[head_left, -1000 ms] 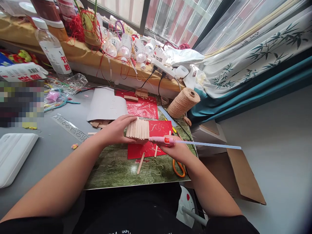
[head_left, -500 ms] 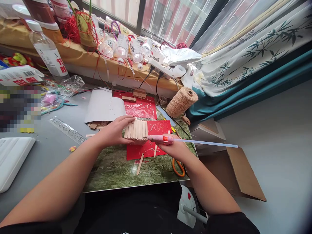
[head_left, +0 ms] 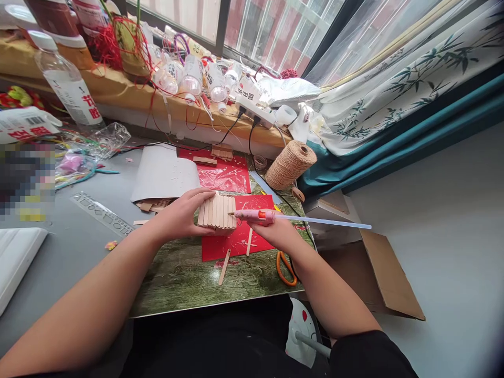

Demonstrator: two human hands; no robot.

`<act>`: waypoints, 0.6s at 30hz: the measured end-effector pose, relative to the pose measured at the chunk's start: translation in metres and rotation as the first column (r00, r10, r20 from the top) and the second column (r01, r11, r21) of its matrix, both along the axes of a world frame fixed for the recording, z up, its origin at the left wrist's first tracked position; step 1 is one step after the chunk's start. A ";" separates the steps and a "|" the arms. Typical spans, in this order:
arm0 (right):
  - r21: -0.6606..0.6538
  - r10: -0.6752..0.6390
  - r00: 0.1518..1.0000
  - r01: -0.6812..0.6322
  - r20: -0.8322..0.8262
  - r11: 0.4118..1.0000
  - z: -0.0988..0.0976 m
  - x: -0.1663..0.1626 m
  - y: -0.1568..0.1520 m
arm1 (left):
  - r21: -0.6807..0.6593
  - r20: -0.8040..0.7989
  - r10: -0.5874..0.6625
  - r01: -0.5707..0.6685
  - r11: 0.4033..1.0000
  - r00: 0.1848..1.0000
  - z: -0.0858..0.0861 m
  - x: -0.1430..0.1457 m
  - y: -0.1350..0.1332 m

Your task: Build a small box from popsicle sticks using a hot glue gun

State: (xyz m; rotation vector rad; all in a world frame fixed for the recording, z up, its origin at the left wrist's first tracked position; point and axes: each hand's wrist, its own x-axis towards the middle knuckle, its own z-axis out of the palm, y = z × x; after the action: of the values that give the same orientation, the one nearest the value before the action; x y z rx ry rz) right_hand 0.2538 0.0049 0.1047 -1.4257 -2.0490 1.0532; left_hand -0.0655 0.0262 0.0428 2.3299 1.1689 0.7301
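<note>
My left hand (head_left: 184,214) is closed around the left side of a small box made of wooden craft sticks (head_left: 216,212), thumb in front and fingers behind. In my right hand (head_left: 271,231) is a pink hot glue gun (head_left: 255,216), with a long translucent glue stick (head_left: 326,221) jutting from its back. The gun's nozzle touches or nearly touches the right part of the box's top; I cannot tell which. Red card (head_left: 236,247) lies under the box. Two loose craft sticks (head_left: 224,266) rest in front of it.
Orange-handled scissors (head_left: 286,269) lie near the front right edge of the green board (head_left: 177,289). A twine spool (head_left: 291,165) stands behind at right. White paper (head_left: 165,170) covers more sticks, and a clear ruler (head_left: 102,214) lies left. A power strip (head_left: 255,111) sits on the sill.
The glue gun's nozzle has moved from the box's front right corner up and inward over its top. My left hand keeps its grip on the box. The whole view has shifted slightly.
</note>
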 end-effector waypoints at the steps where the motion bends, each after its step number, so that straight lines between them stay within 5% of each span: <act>1: 0.003 0.004 1.000 -0.004 -0.013 1.000 0.001 -0.001 0.002 | 0.003 -0.001 0.003 -0.003 1.000 1.000 -0.001 0.000 0.000; 7: -0.008 -0.002 0.999 0.002 -0.044 1.000 0.002 -0.006 0.012 | 0.013 -0.004 0.005 -0.005 1.000 1.000 -0.007 -0.002 0.003; 12: -0.016 0.046 0.963 -0.052 -0.266 0.999 -0.010 0.003 0.021 | 0.011 0.003 0.002 -0.002 1.000 1.000 -0.005 -0.002 0.003; 18: -0.033 -0.308 0.897 0.314 -0.318 0.949 -0.052 0.038 0.014 | 0.009 -0.019 0.006 -0.005 1.000 1.000 -0.005 -0.003 0.004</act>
State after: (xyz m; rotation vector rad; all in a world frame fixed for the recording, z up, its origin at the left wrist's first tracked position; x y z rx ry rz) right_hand 0.2923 0.0186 0.0524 -1.4081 -1.5380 1.0437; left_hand -0.0681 0.0302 0.0377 2.3474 1.1831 0.7177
